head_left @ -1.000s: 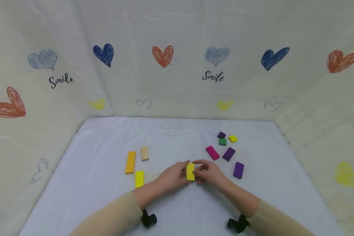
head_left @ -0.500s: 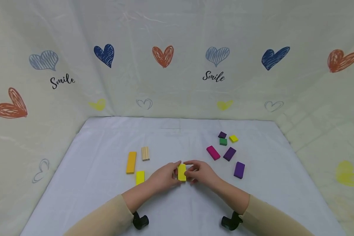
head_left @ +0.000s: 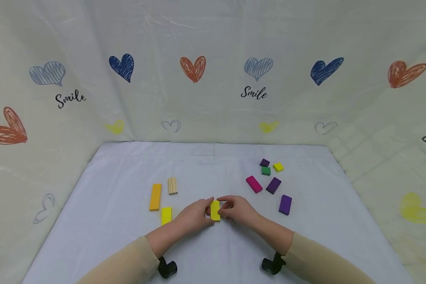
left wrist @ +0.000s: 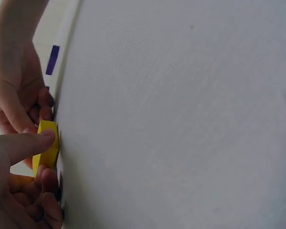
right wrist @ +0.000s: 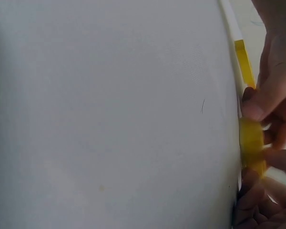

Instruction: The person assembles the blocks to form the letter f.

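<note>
Near the middle of the white table, a yellow rectangular block (head_left: pixel 215 211) lies lengthwise away from me, between both hands. My left hand (head_left: pixel 196 215) holds it from the left, thumb and fingers at its ends. From the right, my right hand (head_left: pixel 239 209) pinches the same block at its side with bent fingers. In the left wrist view the left thumb lies across the yellow block (left wrist: pixel 48 151), close to the cloth. The right wrist view shows the yellow block (right wrist: pixel 251 143) blurred, with fingers of both hands at it; some fingertips are hidden.
Left of the hands lie an orange block (head_left: pixel 155 197), a striped wooden block (head_left: pixel 172 186) and another yellow block (head_left: pixel 166 215), partly behind the left forearm. To the right are a pink block (head_left: pixel 254 184), purple blocks (head_left: pixel 285 204), a green block (head_left: pixel 266 171) and a small yellow block (head_left: pixel 278 167).
Both hands have moved a short way left together with the yellow block between them. The other blocks stay where they were; the head view has shifted slightly.
</note>
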Demonstrator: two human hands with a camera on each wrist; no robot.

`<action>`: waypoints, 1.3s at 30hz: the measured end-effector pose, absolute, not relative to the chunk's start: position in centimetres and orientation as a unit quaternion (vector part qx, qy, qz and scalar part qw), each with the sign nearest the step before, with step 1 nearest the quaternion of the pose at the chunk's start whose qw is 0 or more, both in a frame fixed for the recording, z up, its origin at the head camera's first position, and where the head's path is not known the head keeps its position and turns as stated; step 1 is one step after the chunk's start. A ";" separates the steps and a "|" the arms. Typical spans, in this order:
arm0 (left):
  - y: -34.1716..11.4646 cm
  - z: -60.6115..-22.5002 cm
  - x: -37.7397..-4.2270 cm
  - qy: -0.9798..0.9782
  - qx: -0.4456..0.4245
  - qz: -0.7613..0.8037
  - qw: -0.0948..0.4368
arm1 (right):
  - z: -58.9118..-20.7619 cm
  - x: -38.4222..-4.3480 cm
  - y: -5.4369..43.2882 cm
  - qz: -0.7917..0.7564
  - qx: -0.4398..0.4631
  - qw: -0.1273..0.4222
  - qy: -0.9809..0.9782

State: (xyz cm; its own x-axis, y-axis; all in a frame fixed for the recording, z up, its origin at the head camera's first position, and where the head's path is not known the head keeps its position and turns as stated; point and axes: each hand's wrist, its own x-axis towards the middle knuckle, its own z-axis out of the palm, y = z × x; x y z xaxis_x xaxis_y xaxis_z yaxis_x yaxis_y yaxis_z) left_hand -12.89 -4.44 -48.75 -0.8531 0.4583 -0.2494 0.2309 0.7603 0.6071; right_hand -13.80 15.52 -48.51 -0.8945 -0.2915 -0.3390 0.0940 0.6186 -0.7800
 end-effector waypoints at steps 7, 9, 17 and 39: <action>-4.6 -49.0 -12.9 0.916 0.202 0.291 0.188 | -48.5 -13.7 15.4 -0.406 -0.064 0.216 0.885; -4.6 -49.1 -12.9 0.917 0.203 0.290 0.185 | -48.4 -13.7 15.5 -0.406 -0.066 0.217 0.886; -4.8 -49.3 -12.8 0.915 0.207 0.294 0.181 | -48.2 -13.5 15.9 -0.386 -0.092 0.223 0.890; -5.6 -48.5 -12.7 0.911 0.176 0.322 0.188 | -48.5 -13.6 16.0 -0.359 -0.107 0.226 0.899</action>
State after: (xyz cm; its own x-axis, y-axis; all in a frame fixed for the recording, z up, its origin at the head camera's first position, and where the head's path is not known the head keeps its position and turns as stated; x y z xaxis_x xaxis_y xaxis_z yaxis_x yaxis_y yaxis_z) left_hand -12.69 -5.63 -48.54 -0.8672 0.4418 -0.2300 0.1990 0.7306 0.6531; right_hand -13.58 16.01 -48.49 -0.8751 -0.3549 -0.3290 -0.0312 0.7198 -0.6935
